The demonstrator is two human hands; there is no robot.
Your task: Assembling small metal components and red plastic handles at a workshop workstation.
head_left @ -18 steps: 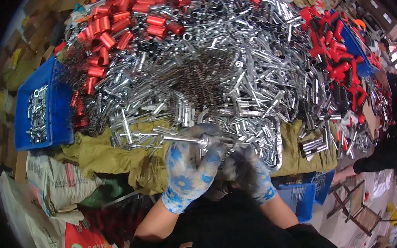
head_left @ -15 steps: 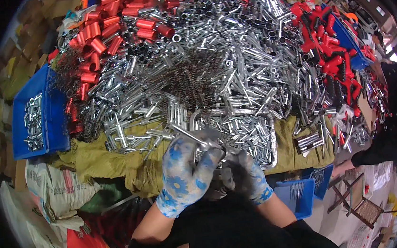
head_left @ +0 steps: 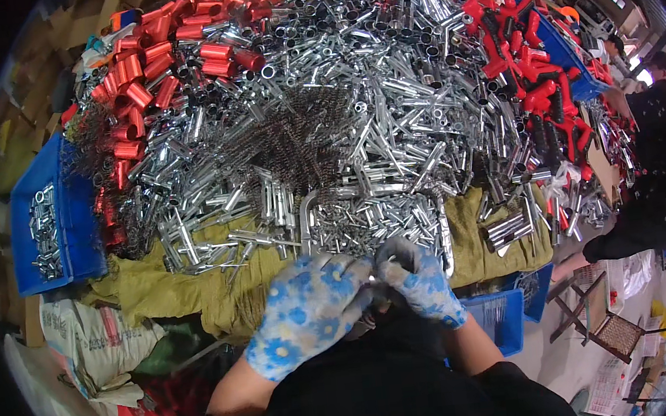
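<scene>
My left hand (head_left: pixel 306 303), in a white glove with blue flowers, has its fingers curled at the near edge of the heap. My right hand (head_left: pixel 422 281), gloved alike, pinches close against its fingertips. A small glint of metal shows between them; the rest of what they hold is hidden by the gloves. Just beyond is a silver tray (head_left: pixel 445 241) of short metal pins (head_left: pixel 383 223). Thin coil springs (head_left: pixel 302 139) lie farther back, atop a wide heap of chromed metal parts (head_left: pixel 412 112).
Red cylindrical sleeves (head_left: pixel 135 70) lie back left, red handle-like parts (head_left: pixel 542 91) at right. A blue bin (head_left: pixel 69 217) with metal pieces stands left, another blue bin (head_left: pixel 500 320) lower right. Yellow-green sacking (head_left: pixel 172 284) lines the front edge. A person (head_left: pixel 656 153) stands at right beside a folding stool (head_left: pixel 610 334).
The metal rod with a rounded end that stuck up from my left hand no longer shows. Both hands have turned inward and closed together. The whole view has shifted slightly.
</scene>
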